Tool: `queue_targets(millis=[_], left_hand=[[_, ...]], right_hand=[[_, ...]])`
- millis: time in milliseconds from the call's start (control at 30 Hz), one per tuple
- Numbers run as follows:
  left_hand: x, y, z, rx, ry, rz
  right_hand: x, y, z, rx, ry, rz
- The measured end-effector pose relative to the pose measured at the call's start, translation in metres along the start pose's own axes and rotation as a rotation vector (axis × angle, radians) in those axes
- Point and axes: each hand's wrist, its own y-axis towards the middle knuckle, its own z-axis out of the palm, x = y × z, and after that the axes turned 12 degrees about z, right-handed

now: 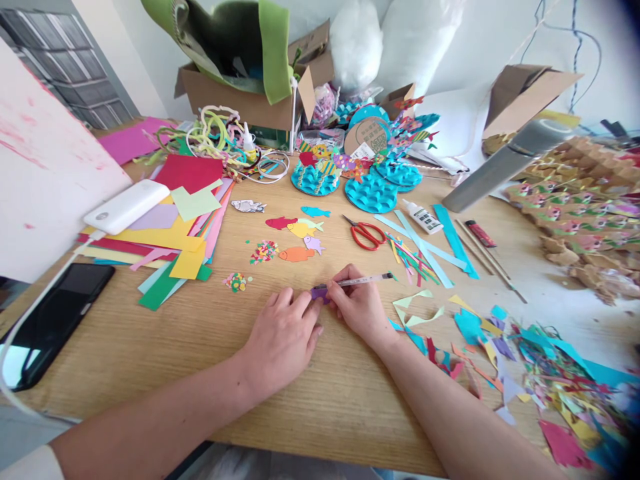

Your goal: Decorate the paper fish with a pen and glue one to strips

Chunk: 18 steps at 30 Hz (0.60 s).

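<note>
My right hand (pixel 357 303) is closed around a pen (pixel 367 279) with a clear barrel, its tip end down at a small purple paper piece (pixel 320 293). My left hand (pixel 285 333) has bent fingers that pin this piece against the wooden table; the fingers cover much of it, so its full outline is hidden. Just beyond lie paper fish: an orange fish (pixel 296 254), a lilac fish (pixel 314 245), a yellow fish (pixel 303 230), a red fish (pixel 281 223) and a blue fish (pixel 316 211). A grey-white fish cutout (pixel 249 207) lies farther left.
Red-handled scissors (pixel 367 235), paper strips (pixel 413 257) and a glue bottle (pixel 423 217) lie beyond my right hand. Scraps (pixel 505 353) cover the right side. Coloured sheets (pixel 185 233), a power bank (pixel 127 207) and a phone (pixel 57 323) are left. A grey tumbler (pixel 505 167) stands back right.
</note>
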Motion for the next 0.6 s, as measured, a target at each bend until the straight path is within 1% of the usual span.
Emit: queue_targets(millis=[600], left_hand=[[0.0003, 0.0002, 0.0, -0.001, -0.002, -0.003]], right_hand=[[-0.0009, -0.0004, -0.0005, -0.008, -0.008, 0.005]])
